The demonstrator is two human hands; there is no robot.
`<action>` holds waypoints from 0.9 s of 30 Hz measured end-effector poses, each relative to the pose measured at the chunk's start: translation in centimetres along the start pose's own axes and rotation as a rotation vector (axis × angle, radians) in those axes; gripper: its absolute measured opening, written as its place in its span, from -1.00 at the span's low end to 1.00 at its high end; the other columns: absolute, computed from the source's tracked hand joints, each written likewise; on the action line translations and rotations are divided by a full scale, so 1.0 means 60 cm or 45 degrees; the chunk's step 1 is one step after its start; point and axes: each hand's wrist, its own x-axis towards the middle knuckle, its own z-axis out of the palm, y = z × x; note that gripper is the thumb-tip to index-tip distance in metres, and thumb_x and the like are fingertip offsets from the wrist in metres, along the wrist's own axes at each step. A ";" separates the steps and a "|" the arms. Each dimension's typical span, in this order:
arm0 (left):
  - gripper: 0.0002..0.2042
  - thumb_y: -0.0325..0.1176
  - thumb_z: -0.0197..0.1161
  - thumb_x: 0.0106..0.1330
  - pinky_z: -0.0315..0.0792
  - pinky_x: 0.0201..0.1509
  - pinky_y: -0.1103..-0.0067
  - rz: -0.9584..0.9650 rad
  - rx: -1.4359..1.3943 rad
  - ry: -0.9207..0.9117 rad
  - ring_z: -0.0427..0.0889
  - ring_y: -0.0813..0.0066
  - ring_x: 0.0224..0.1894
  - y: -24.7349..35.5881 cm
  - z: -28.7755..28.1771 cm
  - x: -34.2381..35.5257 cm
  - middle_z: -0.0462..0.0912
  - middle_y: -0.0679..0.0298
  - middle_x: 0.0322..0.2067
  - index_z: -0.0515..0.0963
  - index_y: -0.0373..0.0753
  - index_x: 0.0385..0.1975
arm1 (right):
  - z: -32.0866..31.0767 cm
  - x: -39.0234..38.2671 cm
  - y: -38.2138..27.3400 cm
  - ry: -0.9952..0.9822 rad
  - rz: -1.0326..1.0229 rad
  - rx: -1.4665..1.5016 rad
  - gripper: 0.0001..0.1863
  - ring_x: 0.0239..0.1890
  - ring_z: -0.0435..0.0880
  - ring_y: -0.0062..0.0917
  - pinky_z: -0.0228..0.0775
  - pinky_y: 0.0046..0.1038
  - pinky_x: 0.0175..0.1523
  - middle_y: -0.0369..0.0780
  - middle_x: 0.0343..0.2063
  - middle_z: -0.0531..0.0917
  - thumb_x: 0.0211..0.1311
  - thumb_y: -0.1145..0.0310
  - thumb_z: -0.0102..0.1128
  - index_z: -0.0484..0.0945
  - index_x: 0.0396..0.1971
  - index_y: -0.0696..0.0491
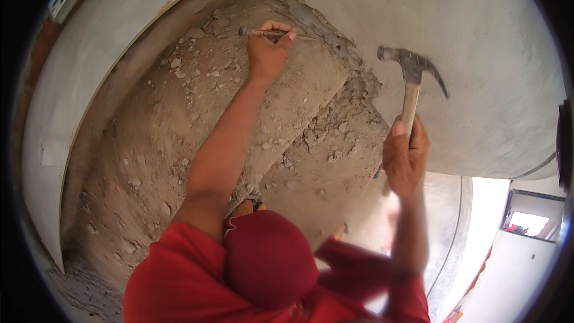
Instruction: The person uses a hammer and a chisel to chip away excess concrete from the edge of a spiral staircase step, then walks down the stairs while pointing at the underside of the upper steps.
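Observation:
My left hand (268, 58) is closed around a thin ribbed metal rod (258, 32) that looks like a rebar chisel. Its blunt head sticks out on the left, and its thin end points right, toward the broken lower edge of the plastered wall (466, 42). I cannot tell whether the tip touches the wall. In my right hand (406, 157) is a claw hammer (411, 67), gripped by its wooden handle. The hammer's metal head is held up, to the right of the rod and apart from it, with the claw pointing right.
Loose rubble (335, 143) and bits of broken mortar lie on the dirt-covered floor, with a step-like edge (317, 119) across it. A pale curved panel (48, 161) stands along the left. Part of my foot (244, 207) shows below. A bright doorway (487, 215) opens at the lower right.

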 end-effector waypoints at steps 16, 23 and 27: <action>-0.96 -0.52 0.34 0.34 0.44 -0.32 0.57 0.000 0.053 0.003 0.58 0.64 -0.40 -0.003 0.027 -0.006 0.66 0.27 -0.45 0.62 -0.29 -0.36 | 0.076 0.164 -0.272 -0.364 -0.542 -1.280 -0.70 -0.61 0.45 -0.30 0.27 -0.22 -0.42 -0.03 -0.63 0.51 0.51 0.24 0.08 0.48 -0.19 0.24; -0.98 -0.55 0.30 0.37 0.44 -0.30 0.58 0.160 -0.172 0.127 0.59 0.62 -0.37 -0.015 0.033 -0.025 0.70 0.24 -0.39 0.64 -0.34 -0.30 | 0.082 0.166 -0.292 -0.412 -0.558 -1.518 -0.77 -0.63 0.58 -0.20 0.36 -0.17 -0.45 -0.05 -0.67 0.57 0.52 0.28 0.07 0.51 -0.13 0.16; -0.95 -0.58 0.26 0.38 0.52 -0.16 0.57 0.146 -0.090 0.092 0.69 0.55 -0.26 -0.014 0.025 -0.018 0.75 0.17 -0.31 0.65 -0.37 -0.26 | 0.076 0.165 -0.281 -0.401 -0.576 -1.553 -0.77 -0.62 0.59 -0.18 0.39 -0.15 -0.43 -0.06 -0.66 0.57 0.51 0.26 0.08 0.51 -0.18 0.15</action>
